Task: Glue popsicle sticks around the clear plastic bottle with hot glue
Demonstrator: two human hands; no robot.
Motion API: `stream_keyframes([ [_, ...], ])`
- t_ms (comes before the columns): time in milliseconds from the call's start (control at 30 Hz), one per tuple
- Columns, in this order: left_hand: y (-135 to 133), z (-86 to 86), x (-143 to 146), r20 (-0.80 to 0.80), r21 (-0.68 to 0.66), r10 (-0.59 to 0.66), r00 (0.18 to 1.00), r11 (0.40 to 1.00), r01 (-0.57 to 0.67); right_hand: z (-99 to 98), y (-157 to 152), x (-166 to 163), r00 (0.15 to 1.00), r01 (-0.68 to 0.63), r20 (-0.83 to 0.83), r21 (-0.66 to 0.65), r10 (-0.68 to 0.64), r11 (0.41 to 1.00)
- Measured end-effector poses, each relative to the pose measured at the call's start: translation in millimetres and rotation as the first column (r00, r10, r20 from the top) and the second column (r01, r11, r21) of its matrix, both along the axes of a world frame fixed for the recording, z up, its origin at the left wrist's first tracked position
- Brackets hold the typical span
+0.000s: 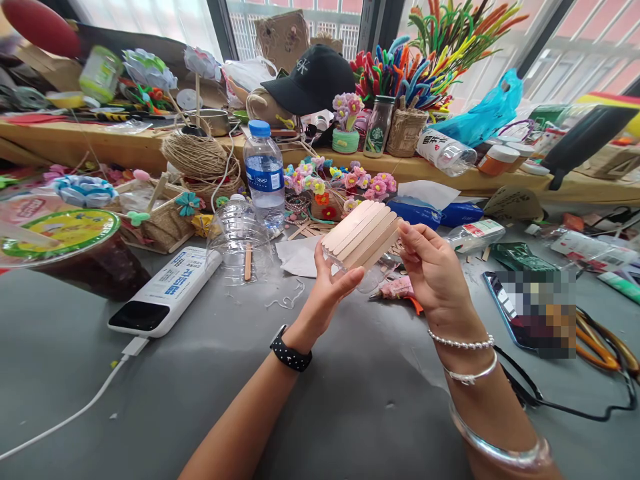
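Observation:
A row of wooden craft sticks (361, 230) lies side by side over a clear plastic piece, held up above the grey table (350, 400). My left hand (331, 288) grips the panel from below on its left side, thumb along the near edge. My right hand (434, 270) pinches the right end of the nearest stick between thumb and fingers. Whether that stick touches the plastic beneath I cannot tell. Behind and below the hands lies a pink glue gun (397, 289). A cut clear bottle piece (239, 243) with one craft stick on it stands to the left.
A power bank (167, 290) with a white cable and a large drink cup (75, 247) are at left. A water bottle (264, 177) stands behind. A phone (525, 310) and orange-handled scissors (597, 340) lie at right. Craft supplies crowd the wooden ledge (310, 163).

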State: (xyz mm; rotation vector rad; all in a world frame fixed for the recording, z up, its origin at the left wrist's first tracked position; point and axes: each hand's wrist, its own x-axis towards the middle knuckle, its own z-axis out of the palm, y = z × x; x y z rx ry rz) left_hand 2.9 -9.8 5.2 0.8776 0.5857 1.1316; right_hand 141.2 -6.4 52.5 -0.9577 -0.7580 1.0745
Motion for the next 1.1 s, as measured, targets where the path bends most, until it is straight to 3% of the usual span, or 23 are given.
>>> stream_keyframes([
  [233,0.4,0.0,0.1,-0.015,0.053,0.011,1.0,0.999,-0.01,0.5,0.4,0.3,1.0,-0.004,-0.006,0.009,0.004,1.0],
  [1100,1.5,0.4,-0.8,-0.008,-0.018,0.033,0.999,0.999,-0.033,-1.2,0.9,-1.1,1.0,0.006,0.009,0.009,-0.007,1.0],
])
